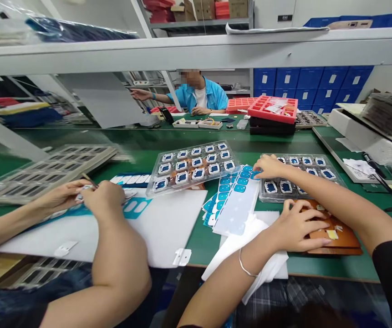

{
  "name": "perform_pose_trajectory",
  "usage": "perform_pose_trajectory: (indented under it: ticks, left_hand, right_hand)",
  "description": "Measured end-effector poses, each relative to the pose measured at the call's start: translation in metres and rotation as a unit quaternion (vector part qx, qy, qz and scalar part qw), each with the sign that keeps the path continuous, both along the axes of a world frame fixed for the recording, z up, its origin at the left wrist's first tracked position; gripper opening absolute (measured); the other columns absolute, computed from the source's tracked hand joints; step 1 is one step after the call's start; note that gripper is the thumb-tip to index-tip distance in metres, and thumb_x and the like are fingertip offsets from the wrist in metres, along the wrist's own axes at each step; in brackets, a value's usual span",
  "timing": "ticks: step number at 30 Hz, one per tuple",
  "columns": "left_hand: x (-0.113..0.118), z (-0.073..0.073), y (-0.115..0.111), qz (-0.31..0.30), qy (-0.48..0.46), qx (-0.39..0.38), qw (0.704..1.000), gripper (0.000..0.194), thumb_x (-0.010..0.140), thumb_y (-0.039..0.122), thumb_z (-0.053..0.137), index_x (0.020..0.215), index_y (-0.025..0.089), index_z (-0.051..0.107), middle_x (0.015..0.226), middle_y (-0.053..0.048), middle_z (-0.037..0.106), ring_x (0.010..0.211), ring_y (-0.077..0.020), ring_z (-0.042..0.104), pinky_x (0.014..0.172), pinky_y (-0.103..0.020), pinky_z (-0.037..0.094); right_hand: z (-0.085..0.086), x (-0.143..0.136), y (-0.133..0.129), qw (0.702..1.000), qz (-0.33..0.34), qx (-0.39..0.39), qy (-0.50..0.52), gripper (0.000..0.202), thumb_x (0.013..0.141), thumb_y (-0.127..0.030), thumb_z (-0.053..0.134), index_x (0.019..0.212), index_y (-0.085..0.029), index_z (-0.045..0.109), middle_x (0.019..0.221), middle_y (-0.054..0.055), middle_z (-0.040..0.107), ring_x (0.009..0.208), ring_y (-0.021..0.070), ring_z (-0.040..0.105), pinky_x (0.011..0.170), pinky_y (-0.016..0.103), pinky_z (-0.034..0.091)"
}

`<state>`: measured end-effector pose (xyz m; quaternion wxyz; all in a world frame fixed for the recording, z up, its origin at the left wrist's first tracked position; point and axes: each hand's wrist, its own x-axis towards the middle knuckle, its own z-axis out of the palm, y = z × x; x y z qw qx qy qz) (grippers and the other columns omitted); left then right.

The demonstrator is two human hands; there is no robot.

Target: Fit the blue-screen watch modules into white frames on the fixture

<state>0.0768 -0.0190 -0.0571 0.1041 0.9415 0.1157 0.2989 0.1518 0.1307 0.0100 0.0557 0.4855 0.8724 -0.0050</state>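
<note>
My left hand [301, 226] lies with spread fingers on an orange-brown flat fixture [344, 237] that carries small pale and yellow pieces. Beyond it, my right hand [269, 167] pinches at the upper right edge of a sheet of blue stickers [235, 207]; whether a single sticker is between the fingertips is too small to tell. More sticker sheets fan out beneath that one. Behind my right forearm sits a clear tray [313, 171] of dark blue parts in white frames. White cloth [246, 248] lies under my left forearm.
On the left, a co-worker's hands [96, 196] handle a small piece over a white board [171, 218]. Another clear tray of parts [196, 166] stands tilted at the centre. A person in a blue shirt [209, 93] sits opposite. A white shelf beam [196, 57] crosses above the bench.
</note>
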Motion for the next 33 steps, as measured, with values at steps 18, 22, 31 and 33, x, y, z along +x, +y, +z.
perform_pose_trajectory:
  ticks: [18, 22, 31, 33]
  left_hand:
    - [0.0, 0.002, -0.001, 0.025, 0.041, -0.021, 0.999, 0.042, 0.089, 0.059, 0.058, 0.116, 0.03, 0.07, 0.124, -0.005, 0.064, 0.114, -0.0311, 0.041, 0.086, -0.044, 0.035]
    - [-0.002, 0.003, -0.001, 0.017, 0.044, -0.028, 0.998, 0.041, 0.091, 0.057, 0.055, 0.117, 0.028, 0.069, 0.126, -0.004, 0.065, 0.115, -0.0296, 0.042, 0.09, -0.044, 0.033]
    - [-0.008, 0.002, 0.0, -0.01, 0.054, -0.031, 0.998, 0.042, 0.097, 0.051, 0.047, 0.128, 0.026, 0.062, 0.14, 0.0, 0.057, 0.12, -0.0265, 0.041, 0.098, -0.044, 0.031]
    - [-0.009, 0.002, 0.0, -0.012, 0.053, -0.033, 0.998, 0.042, 0.098, 0.051, 0.046, 0.129, 0.027, 0.062, 0.141, 0.0, 0.056, 0.119, -0.0264, 0.041, 0.098, -0.044, 0.031]
  right_hand:
    - [-0.007, -0.027, 0.049, 0.989, -0.022, -0.145, -0.018, 0.031, 0.061, -0.034, 0.086, 0.082, -0.019, 0.068, 0.096, 0.007, 0.067, 0.114, 0.0354, 0.043, 0.099, 0.061, 0.026]
    - [-0.009, -0.022, 0.049, 0.987, -0.017, -0.154, 0.046, 0.021, 0.061, -0.023, 0.082, 0.073, -0.017, 0.066, 0.085, 0.004, 0.068, 0.108, 0.0323, 0.051, 0.098, 0.053, 0.029]
    - [0.006, 0.006, 0.019, 0.947, 0.033, -0.144, 0.286, 0.023, 0.074, -0.019, 0.067, 0.096, -0.013, 0.068, 0.081, 0.001, 0.066, 0.076, 0.0154, 0.059, 0.073, 0.027, 0.041]
    - [0.013, 0.027, 0.001, 0.93, 0.059, -0.146, 0.331, 0.025, 0.078, -0.025, 0.066, 0.099, -0.012, 0.068, 0.08, 0.002, 0.064, 0.073, 0.0144, 0.057, 0.07, 0.026, 0.044]
